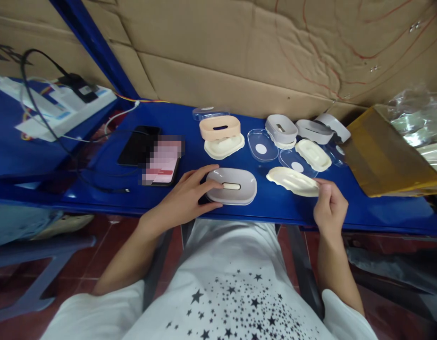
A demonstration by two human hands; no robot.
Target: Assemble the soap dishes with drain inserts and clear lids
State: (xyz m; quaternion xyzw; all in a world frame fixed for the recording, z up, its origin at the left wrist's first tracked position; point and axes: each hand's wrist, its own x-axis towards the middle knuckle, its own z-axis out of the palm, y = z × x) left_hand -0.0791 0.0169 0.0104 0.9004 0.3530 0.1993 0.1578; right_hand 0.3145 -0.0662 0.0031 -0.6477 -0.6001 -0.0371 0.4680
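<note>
My left hand (193, 194) grips the left end of a grey oval dish (247, 185) near the front edge of the blue table. A cream strip (231, 186) shows in the slot of the dish, with a finger at its left end. To the right, my right hand (331, 203) pinches the right end of a cream, wavy-edged oval piece (292, 181). The piece is apart from the dish. Behind them are a peach oval dish (211, 130) on a cream piece (223, 146) and a clear oval lid (263, 141) with a white round sticker.
Grey dishes (314, 131), another cream piece (313, 155) and clear lids are at the back right, beside a taped cardboard box (388, 156) with plastic bags. Two phones (137, 146) and a power strip (70, 111) with cables are on the left.
</note>
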